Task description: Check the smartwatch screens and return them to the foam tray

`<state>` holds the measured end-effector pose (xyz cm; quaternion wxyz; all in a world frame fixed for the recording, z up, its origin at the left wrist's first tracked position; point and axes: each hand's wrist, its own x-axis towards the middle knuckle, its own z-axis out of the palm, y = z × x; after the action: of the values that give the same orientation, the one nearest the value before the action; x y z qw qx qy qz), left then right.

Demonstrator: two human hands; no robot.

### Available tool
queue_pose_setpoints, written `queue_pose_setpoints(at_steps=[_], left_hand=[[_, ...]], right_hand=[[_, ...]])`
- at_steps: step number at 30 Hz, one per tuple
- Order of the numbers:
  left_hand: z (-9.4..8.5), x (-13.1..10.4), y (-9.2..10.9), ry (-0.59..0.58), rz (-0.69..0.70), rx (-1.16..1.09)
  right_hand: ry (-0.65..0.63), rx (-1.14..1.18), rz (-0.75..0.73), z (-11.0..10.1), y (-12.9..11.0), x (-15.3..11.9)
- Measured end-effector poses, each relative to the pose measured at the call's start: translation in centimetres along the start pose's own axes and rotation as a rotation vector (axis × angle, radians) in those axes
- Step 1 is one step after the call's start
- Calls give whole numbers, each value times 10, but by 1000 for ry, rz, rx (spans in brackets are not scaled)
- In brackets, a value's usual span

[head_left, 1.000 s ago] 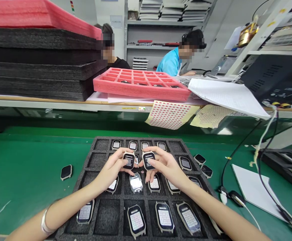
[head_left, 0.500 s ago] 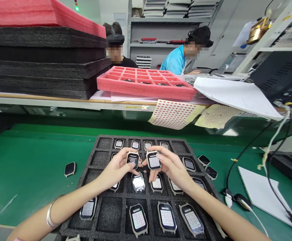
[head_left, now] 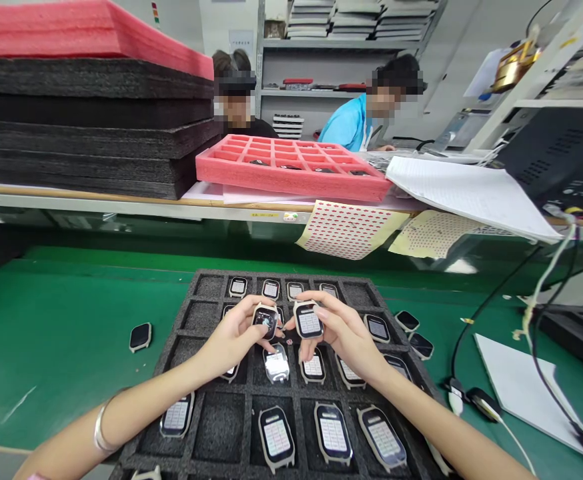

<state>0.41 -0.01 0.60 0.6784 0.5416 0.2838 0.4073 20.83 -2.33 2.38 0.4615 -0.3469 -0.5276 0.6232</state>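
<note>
A black foam tray (head_left: 220,427) with square pockets lies on the green mat and holds several strapless smartwatch bodies with lit screens. My left hand (head_left: 231,340) holds one watch body (head_left: 265,320) above the tray's middle; its screen is dark with a small round graphic. My right hand (head_left: 344,333) holds a second watch body (head_left: 308,321) right beside it, its screen showing a white grid. Both thumbs rest at the watch edges. A watch body with a bright white screen (head_left: 276,365) sits in the pocket just below the hands.
Loose watch bodies lie on the mat, one at the left (head_left: 140,336) and two at the right (head_left: 414,333). A pink foam tray (head_left: 291,175), stacked black foam sheets (head_left: 86,127) and papers sit on the raised shelf. Cables (head_left: 476,400) trail at the right. Two people work behind the shelf.
The left-hand watch's screen went from white text to a dark screen with a round graphic. The right-hand watch's screen went from text to a white grid. The hands stayed in place.
</note>
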Motion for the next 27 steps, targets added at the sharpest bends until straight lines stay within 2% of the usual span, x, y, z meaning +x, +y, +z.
queue_pose_setpoints(at_steps=[9,15,18,27], left_hand=[[2,0,1,30,14,80],[-3,0,-1,121,117,446],[-5,-1,-1,115,128,558],[-5,-4,1,88,123,594]], right_hand=[[-20,-8,-11,0,0,-1],[-44,-15,-27,-1,2,0],[-55,-17,-27,-1,2,0],[-63,-9,-23,1,3,0]])
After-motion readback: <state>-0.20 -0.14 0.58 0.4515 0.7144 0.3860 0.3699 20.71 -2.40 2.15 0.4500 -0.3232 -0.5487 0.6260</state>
